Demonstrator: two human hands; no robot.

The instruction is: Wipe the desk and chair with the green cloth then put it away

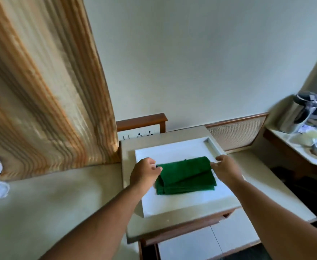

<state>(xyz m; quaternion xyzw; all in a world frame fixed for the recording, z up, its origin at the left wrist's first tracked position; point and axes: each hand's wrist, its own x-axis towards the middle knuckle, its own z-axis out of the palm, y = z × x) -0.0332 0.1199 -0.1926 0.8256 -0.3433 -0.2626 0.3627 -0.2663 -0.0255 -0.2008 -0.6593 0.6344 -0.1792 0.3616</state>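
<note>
Green folded terry cloth [186,175] lies on the white tray [172,151] at frame centre; left hand [144,173] and right hand [227,169] pinch its upper corners, seemingly mid-fold before storing.

The green cloth [186,175] looks like soft, matt towelling with a fine nap, lying folded on a smooth, matt white tray [182,203]. The desk [172,228] has a pale, dull top edged in polished reddish wood. At the far right stands a glossy metal kettle [298,113]; the curtain [41,87] is striped woven fabric with a slight sheen.
</note>
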